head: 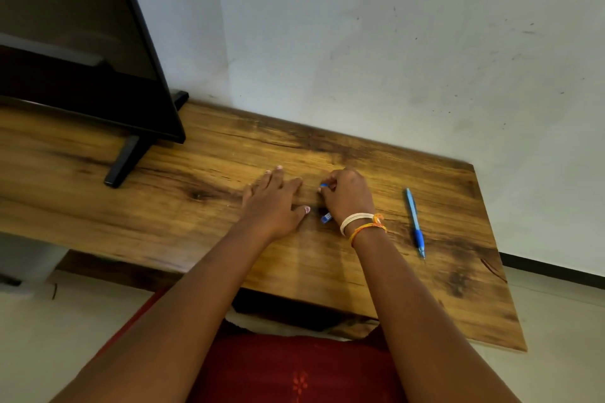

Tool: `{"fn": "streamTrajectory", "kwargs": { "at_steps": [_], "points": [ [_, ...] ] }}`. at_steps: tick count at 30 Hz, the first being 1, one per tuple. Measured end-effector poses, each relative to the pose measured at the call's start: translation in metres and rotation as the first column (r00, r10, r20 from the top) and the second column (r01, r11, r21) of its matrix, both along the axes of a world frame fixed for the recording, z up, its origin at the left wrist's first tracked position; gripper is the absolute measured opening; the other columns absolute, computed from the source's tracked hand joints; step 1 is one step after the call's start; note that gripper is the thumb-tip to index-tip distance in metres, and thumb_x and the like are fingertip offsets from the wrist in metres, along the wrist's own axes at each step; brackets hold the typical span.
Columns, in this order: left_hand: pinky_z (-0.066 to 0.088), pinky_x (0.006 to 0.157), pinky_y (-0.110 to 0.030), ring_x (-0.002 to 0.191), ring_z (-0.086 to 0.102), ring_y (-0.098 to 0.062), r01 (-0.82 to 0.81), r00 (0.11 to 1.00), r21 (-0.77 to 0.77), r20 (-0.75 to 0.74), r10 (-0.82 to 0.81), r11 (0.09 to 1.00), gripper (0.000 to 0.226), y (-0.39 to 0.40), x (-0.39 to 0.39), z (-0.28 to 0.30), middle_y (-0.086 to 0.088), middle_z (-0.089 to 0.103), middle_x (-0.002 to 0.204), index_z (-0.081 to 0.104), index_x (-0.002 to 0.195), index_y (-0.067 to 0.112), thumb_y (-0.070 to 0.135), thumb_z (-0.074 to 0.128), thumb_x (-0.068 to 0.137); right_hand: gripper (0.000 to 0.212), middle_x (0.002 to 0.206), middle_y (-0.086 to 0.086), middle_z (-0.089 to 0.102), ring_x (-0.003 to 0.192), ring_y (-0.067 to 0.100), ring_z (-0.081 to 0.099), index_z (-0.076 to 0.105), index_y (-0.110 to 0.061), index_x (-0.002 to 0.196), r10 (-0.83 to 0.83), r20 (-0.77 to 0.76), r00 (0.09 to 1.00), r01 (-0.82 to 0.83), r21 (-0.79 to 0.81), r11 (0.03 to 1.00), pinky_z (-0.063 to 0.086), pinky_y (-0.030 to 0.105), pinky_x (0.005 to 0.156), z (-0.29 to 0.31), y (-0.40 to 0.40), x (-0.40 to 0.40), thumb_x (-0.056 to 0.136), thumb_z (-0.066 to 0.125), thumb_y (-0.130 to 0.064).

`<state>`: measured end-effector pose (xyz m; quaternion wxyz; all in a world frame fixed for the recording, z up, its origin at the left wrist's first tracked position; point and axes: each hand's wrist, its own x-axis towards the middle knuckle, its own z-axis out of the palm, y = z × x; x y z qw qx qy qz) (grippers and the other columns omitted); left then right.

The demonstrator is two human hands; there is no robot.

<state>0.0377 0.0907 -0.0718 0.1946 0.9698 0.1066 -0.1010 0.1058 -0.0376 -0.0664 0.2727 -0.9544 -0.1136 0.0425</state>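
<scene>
Two hands are on the wooden table (196, 206) in my feed. The left hand (273, 203) lies flat with its fingers straight and spread, palm down on the wood. Just beside it, the right hand (347, 196) is curled into a fist round a blue pen (325, 217). I see only the pen's two ends, one poking out at the knuckles and one near the wrist. Thread bracelets (360, 222) circle that wrist. A second pen (415, 222) lies loose on the table, to the right of the fist and apart from it. A black television (82, 42) stands on the far left.
</scene>
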Motion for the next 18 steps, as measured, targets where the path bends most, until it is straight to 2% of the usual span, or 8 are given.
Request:
{"fn": "streamTrajectory", "kwargs": {
  "at_steps": [2, 4, 7, 10, 12, 16, 18],
  "points": [
    [0.01, 0.114, -0.054, 0.147, 0.006, -0.026, -0.029, 0.999, -0.002, 0.042, 0.029, 1.0, 0.059, -0.005, 0.001, 0.002, -0.007, 0.009, 0.161, 0.031, 0.145, 0.031, 0.05, 0.045, 0.091, 0.015, 0.1, 0.011, 0.07, 0.095, 0.025, 0.065, 0.073, -0.009, 0.094, -0.052, -0.015, 0.999, 0.053, 0.059, 0.997, 0.052, 0.038, 0.086, 0.001, -0.004, 0.003, 0.083, 0.068, -0.017],
    [0.016, 0.113, -0.052, 0.145, 0.017, -0.027, -0.047, 0.994, -0.017, 0.097, 0.048, 0.999, 0.053, -0.012, 0.002, 0.004, -0.009, 0.022, 0.157, 0.042, 0.14, 0.028, 0.047, 0.049, 0.091, 0.015, 0.093, 0.007, 0.072, 0.087, 0.019, 0.065, 0.073, -0.009, 0.093, -0.148, -0.048, 0.988, 0.154, 0.17, 0.973, 0.053, 0.03, 0.078, 0.005, -0.011, 0.008, 0.082, 0.069, -0.018],
    [0.027, 0.108, -0.044, 0.137, 0.032, -0.025, 0.009, 0.988, -0.077, 0.155, 0.004, 0.997, 0.047, -0.03, 0.004, 0.006, -0.008, 0.038, 0.146, 0.052, 0.133, 0.026, 0.042, 0.056, 0.088, 0.01, 0.083, 0.003, 0.07, 0.074, 0.01, 0.061, 0.072, -0.014, 0.089, -0.253, -0.114, 0.961, 0.277, 0.315, 0.908, 0.043, 0.014, 0.058, 0.012, -0.026, 0.015, 0.079, 0.071, -0.012],
    [0.036, 0.101, -0.038, 0.127, 0.042, -0.022, 0.052, 0.976, -0.055, 0.212, -0.039, 0.997, 0.049, -0.047, 0.006, 0.003, -0.006, 0.047, 0.136, 0.055, 0.13, 0.024, 0.04, 0.062, 0.084, 0.011, 0.076, 0.001, 0.068, 0.071, 0.011, 0.062, 0.07, -0.018, 0.082, -0.29, -0.165, 0.943, 0.331, 0.379, 0.864, 0.04, 0.009, 0.052, 0.012, -0.04, 0.018, 0.077, 0.072, -0.008],
    [0.041, 0.094, -0.035, 0.12, 0.045, -0.021, 0.041, 0.967, -0.028, 0.254, -0.033, 0.999, 0.048, -0.054, 0.01, 0.002, -0.004, 0.051, 0.127, 0.059, 0.126, 0.022, 0.04, 0.065, 0.082, 0.014, 0.071, -0.004, 0.065, 0.071, 0.013, 0.063, 0.068, -0.021, 0.079, -0.296, -0.177, 0.939, 0.343, 0.372, 0.863, 0.042, 0.01, 0.055, 0.011, -0.048, 0.018, 0.076, 0.074, -0.009],
    [0.046, 0.082, -0.033, 0.109, 0.05, -0.02, -0.004, 0.945, -0.012, 0.327, 0.008, 1.0, 0.03, -0.061, 0.015, 0.002, -0.002, 0.058, 0.112, 0.069, 0.11, 0.021, 0.035, 0.064, 0.085, 0.014, 0.08, 0.005, 0.07, 0.079, 0.02, 0.067, 0.071, -0.018, 0.082, -0.286, -0.255, 0.924, 0.37, 0.401, 0.838, 0.055, 0.031, 0.081, 0.008, -0.06, 0.02, 0.074, 0.075, -0.007],
    [0.048, 0.078, -0.034, 0.103, 0.053, -0.02, -0.031, 0.938, -0.045, 0.345, 0.045, 0.999, 0.021, -0.066, 0.016, 0.002, -0.001, 0.06, 0.105, 0.073, 0.101, 0.02, 0.03, 0.062, 0.086, 0.013, 0.08, 0.005, 0.07, 0.073, 0.017, 0.065, 0.073, -0.013, 0.085, -0.28, -0.32, 0.905, 0.4, 0.418, 0.816, 0.057, 0.034, 0.079, 0.006, -0.065, 0.021, 0.074, 0.077, -0.006]
  ]
}}
